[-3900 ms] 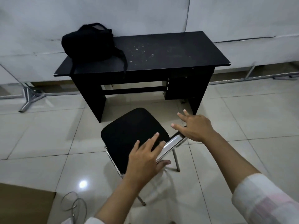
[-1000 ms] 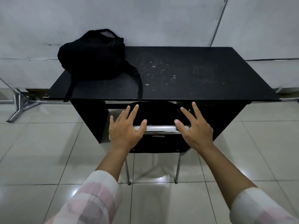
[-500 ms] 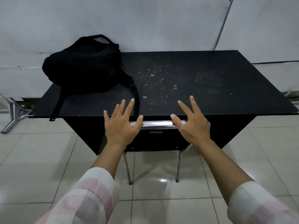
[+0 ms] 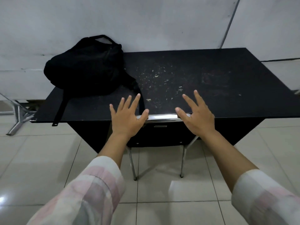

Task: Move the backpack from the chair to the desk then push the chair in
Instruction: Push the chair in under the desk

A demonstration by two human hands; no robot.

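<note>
The black backpack (image 4: 86,69) lies on the left end of the black desk (image 4: 219,88), against the wall, with a strap hanging over the front edge. The chair (image 4: 160,135) sits tucked under the desk; only its chrome top rail, black backrest and two rear legs show. My left hand (image 4: 127,118) and my right hand (image 4: 197,116) rest with palms on the chrome rail, fingers spread and pointing over the desk edge. Neither hand holds anything.
A white panel wall stands right behind the desk. A metal stand foot (image 4: 17,117) lies on the tiled floor at the left. Pale specks are scattered on the desk top.
The chair has slid forward under the desk, from standing out on the floor to its rail meeting the desk's front edge. Both hands moved with it, and I have stepped closer.
</note>
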